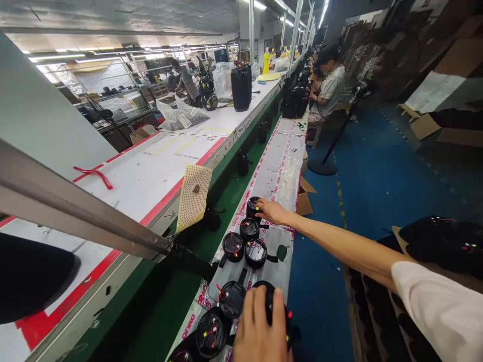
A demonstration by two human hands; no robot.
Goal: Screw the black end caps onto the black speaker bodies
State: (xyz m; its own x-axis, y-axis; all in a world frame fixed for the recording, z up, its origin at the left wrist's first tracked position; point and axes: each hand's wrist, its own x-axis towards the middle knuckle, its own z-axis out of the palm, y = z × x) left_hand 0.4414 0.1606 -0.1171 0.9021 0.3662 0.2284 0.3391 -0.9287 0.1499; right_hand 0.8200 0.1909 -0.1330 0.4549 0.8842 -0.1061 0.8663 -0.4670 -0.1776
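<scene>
A long, busy room goes far back under bright lamps (pixel 323 11). On the left is a wide white worktop (pixel 169 161) with a red edge. Next to it runs a green strip (pixel 228 188), and then a narrow worktop (pixel 279 161) with pink words down it. The blue floor (pixel 320 291) is on the right.

The right hand (pixel 274 211) reaches over the narrow worktop. Its fingers bend onto the right side of a far cup (pixel 252 203), which is black and round and sits close to the worktop's left edge. The thumb is hard to see, so I can't tell if this hand grips the cup or only touches it.

The left hand (pixel 260 327) is at the near end. Its fingers curl over a near cup (pixel 269 304) and hold it, close to the right edge. A little red bit pokes out beside it.

Three middle cups (pixel 256 253) with red and yellow wires sit between the two hands. A near bunch (pixel 211 334) of cups sits just left of the left hand, by the left edge.

Past the right hand, the narrow worktop goes on a long way to a black pile (pixel 296 100), with room to slide things along. A person (pixel 332 88) sits there. On the left, a metal post (pixel 94 201) slants across the white worktop, near a card with holes (pixel 193 198).
</scene>
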